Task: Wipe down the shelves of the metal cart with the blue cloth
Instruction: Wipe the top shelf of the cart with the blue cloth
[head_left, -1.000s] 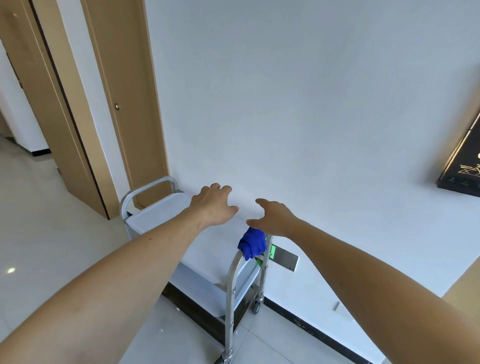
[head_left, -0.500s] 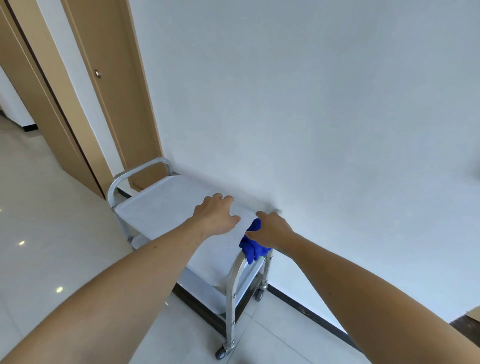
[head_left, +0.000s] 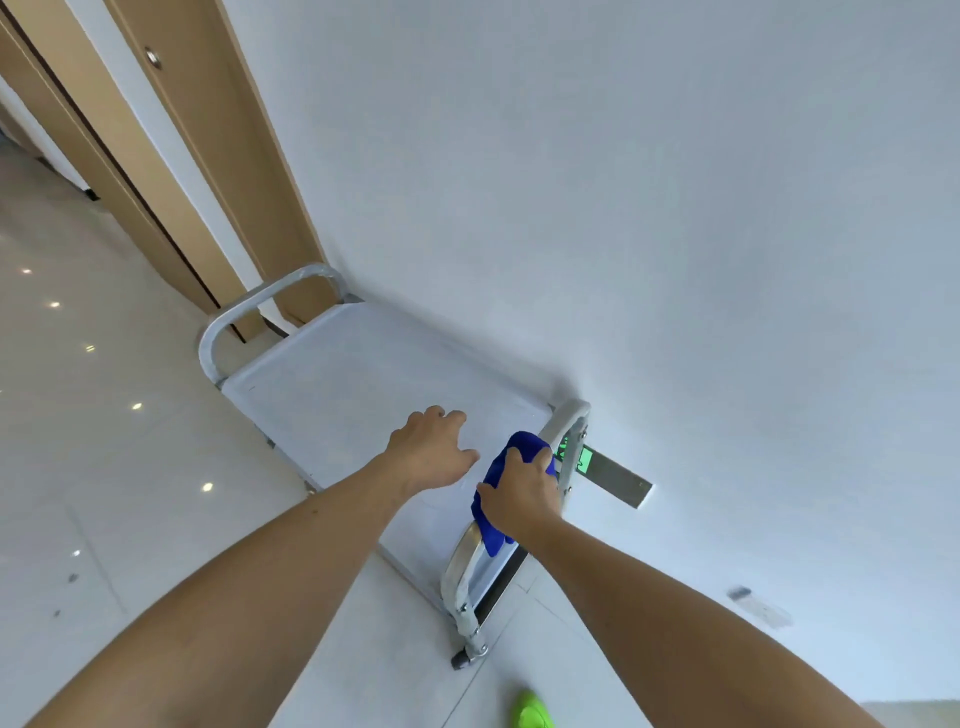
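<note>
Right hand has its fingers curled round the blue cloth, which is bunched on the near handle of the metal cart, by the white wall. Left hand hovers over the top shelf, fingers loosely spread, can't tell if touching. Green shoe on the tile floor, I think.

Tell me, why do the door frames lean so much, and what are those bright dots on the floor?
Head view: the wide-angle lens bends straight lines, so the door frame slants. The dots are glare on the glossy floor. Lighting is soft and even; the right hand gripping the blue cloth stays sharp.
</note>
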